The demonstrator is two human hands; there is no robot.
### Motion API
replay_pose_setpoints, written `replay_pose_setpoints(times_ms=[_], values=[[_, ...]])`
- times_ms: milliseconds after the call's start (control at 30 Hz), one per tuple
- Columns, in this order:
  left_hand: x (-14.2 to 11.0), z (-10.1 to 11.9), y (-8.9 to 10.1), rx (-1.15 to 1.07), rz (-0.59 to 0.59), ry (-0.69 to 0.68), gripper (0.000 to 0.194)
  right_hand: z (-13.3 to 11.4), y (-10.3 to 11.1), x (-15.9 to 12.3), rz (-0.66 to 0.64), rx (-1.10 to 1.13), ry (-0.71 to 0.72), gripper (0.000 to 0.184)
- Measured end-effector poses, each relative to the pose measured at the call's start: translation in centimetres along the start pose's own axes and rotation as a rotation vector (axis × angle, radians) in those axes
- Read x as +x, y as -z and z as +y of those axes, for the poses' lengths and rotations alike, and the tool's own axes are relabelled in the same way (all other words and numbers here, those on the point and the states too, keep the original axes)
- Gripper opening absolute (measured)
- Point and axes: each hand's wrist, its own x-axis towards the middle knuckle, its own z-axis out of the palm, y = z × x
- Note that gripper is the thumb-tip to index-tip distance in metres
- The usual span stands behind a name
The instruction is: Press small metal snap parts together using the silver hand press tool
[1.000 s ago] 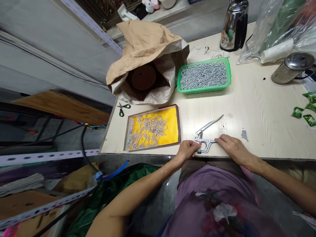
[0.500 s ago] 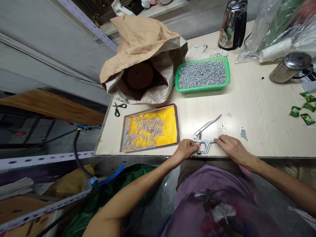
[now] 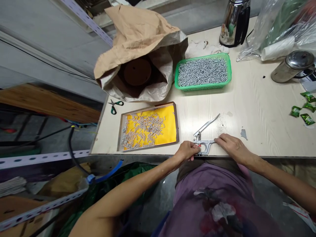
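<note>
A metal hand press tool [image 3: 204,136] lies at the near edge of the pale table [image 3: 259,108], its upper lever raised and pointing away to the right. My left hand [image 3: 187,151] is pinched at the tool's jaw, where a small red part shows; what the fingers hold is too small to name. My right hand [image 3: 232,146] rests on the lower handle, its fingers curled over it. To the left, a wooden tray with a yellow liner [image 3: 168,128] holds several small silver pieces [image 3: 143,128].
A green basket [image 3: 228,70] full of silver pieces stands farther back. A brown paper sack [image 3: 138,42] gapes open at the back left, green-handled scissors [image 3: 115,105] beside it. A steel kettle [image 3: 234,21], a lidded pot [image 3: 292,65], plastic bags and green wrappers [image 3: 304,110] are on the right.
Both hands stay at the tool; the left hand has shifted slightly at the jaw. The camera has drifted, so the scene sits a little differently in view.
</note>
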Motion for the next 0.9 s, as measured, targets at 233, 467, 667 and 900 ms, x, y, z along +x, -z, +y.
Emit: replay_pose_setpoints(times_ms=[233,467,667,900], values=[[-0.1,-0.4,-0.4,-0.058,0.042,0.024,0.015,3.8,1.5,3.0,-0.053,-0.061,0.031,0.077],[-0.1,-0.7,-0.8,-0.103,0.073,0.016,0.023,5.5,0.2,5.4,-0.101,-0.083,0.087,0.095],[0.1,-0.9,-0.7,-0.102,0.072,0.035,0.019,3.5,1.6,4.7,-0.151,-0.199,0.076,0.059],[-0.8,-1.1,-0.2,0.445,0.398,-0.461,0.02,2.4,2.5,3.9,-0.153,-0.193,0.069,0.035]])
